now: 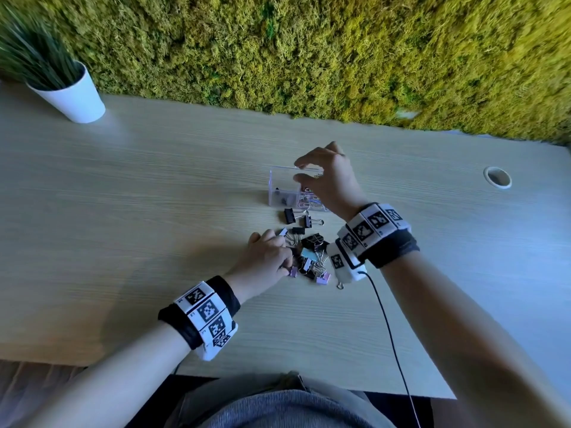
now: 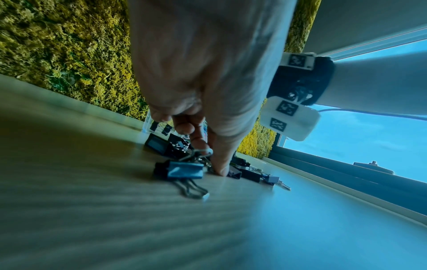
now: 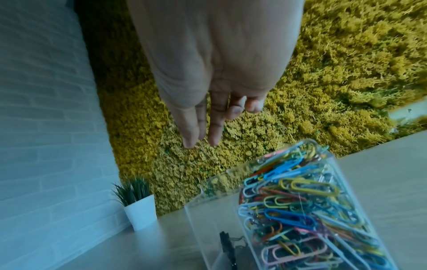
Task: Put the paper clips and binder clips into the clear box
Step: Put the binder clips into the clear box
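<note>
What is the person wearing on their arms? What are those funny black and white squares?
Both arms are bare, with no sleeves. Each wrist has a black cloth band wrapped with white blocks printed with black-and-white square code patterns. A small white box with the same patterns hangs under the right wrist, and a thin black cable runs from it back toward the person's body.

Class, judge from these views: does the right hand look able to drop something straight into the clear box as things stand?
Probably yes. The right hand hovers just above the clear box with fingers relaxed and empty; the box top looks open and nothing lies between them.
</note>
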The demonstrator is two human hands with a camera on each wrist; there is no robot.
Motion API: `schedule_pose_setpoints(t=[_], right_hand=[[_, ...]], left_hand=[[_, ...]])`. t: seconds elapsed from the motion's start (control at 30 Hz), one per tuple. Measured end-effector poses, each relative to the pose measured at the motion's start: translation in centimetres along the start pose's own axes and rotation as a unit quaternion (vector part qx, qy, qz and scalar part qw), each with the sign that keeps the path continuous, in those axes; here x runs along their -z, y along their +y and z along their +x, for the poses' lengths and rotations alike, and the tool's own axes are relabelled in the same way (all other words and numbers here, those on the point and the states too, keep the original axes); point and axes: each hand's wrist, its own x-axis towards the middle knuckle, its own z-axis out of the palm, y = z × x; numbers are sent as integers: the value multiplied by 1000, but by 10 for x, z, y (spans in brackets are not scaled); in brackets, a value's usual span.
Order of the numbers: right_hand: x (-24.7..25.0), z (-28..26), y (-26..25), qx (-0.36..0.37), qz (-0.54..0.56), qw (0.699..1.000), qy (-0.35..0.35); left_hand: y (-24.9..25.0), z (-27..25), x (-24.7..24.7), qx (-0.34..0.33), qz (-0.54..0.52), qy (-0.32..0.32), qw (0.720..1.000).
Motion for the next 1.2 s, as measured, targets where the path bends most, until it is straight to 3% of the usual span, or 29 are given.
schedule_pose_setpoints(t=[0.13,0.23,0.33,0.47,0.57,0.9,1.03,1.13,1.2], right_hand=[[18,-32,8,27,11,999,44],[26,-64,21,17,-2,999,28],[27,-99,41,-41,-42,996,-70],[17,-137,58,-116,-100,956,-249],[7,-150,53,-109,-117,945,-285],[2,-140,46,-113,-104,958,-242],[12,-114,35,-112,18,990,-89],[17,-78,12,-74,49,996,27],[12,-52,1,-59,55,995,66]], left_hand=[[-1,1,1,-7,17,-20,1000],[-3,1,3,-27,37,-22,999],[-5,-1,4,-35,32,-7,999],[-1,-1,7,-38,18,25,999],[0,2,4,-47,23,22,998],[-5,6,1,-48,12,34,998],[-14,4,2,-18,-58,64,996],[-20,4,16,11,-131,112,985],[-25,7,31,24,-157,152,975]])
